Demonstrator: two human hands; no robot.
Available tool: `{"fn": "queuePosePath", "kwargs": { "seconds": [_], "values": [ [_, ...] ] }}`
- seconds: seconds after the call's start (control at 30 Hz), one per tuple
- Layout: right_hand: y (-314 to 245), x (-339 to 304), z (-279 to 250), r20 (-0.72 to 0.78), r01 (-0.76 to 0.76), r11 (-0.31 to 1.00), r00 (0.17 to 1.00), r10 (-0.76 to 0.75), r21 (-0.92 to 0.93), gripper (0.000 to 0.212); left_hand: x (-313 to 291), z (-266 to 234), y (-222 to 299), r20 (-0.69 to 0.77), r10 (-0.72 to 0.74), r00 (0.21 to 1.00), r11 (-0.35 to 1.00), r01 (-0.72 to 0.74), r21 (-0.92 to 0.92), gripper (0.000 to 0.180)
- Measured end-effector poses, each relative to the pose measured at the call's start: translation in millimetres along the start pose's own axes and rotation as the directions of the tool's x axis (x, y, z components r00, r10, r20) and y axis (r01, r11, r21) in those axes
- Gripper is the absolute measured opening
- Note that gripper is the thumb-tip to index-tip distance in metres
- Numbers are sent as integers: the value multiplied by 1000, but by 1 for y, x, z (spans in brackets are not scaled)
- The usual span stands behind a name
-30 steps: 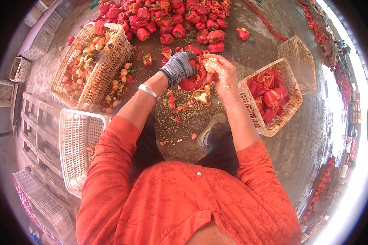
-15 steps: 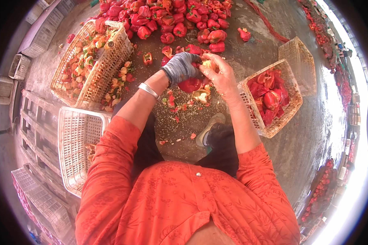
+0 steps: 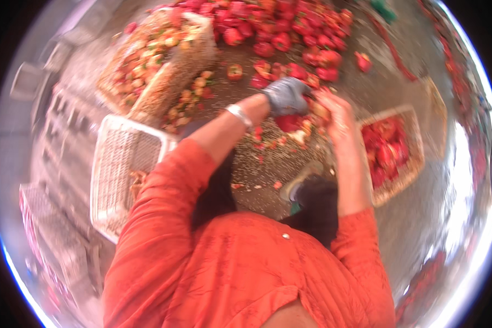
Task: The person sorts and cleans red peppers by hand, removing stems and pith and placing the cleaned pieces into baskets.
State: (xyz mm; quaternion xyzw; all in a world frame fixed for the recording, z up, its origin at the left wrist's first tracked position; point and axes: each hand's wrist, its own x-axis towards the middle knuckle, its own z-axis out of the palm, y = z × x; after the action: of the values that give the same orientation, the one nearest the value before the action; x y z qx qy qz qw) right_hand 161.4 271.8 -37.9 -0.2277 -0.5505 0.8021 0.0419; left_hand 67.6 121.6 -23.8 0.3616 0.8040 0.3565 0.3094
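Note:
Both of my hands are close together above the littered floor, smeared by motion. My left hand (image 3: 287,96), in a grey striped glove, is closed around a red bell pepper that is mostly hidden by the fingers. My bare right hand (image 3: 336,112) is beside it, its fingers curled on a pale orange pepper piece (image 3: 320,112), blurred in outline. Below the glove shows a rounded red shape (image 3: 290,123), with a pale pepper scrap (image 3: 298,135) next to it. Beyond my hands lies a large heap of red bell peppers (image 3: 281,41).
At left, a tan basket (image 3: 164,90) is heaped with pepper cores (image 3: 147,60); nearer stands a white crate (image 3: 106,186). On the right, a basket (image 3: 415,131) holds red pepper pieces (image 3: 387,147). Seeds and scraps cover the floor (image 3: 257,175) before my shoe (image 3: 298,180).
The whole view has shifted, so the scene sits further right and lower, and it is blurrier. My hands stay close together; the right hand's fingers now point more upward.

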Motion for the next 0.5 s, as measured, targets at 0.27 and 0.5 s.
{"fn": "queuePosePath", "kwargs": {
  "seconds": [0.27, 0.5],
  "values": [
    [-18, 31, -48, 369, -178, 893, 929, 14, 413, 34, -36, 2, 9, 125, 32, 992, 982, -8, -191, 59],
    [-73, 30, 92, 362, 247, 969, 906, -220, -30, 63, -15, -36, -17, -170, -32, 985, 978, 66, 196, 41]
  ]
}}
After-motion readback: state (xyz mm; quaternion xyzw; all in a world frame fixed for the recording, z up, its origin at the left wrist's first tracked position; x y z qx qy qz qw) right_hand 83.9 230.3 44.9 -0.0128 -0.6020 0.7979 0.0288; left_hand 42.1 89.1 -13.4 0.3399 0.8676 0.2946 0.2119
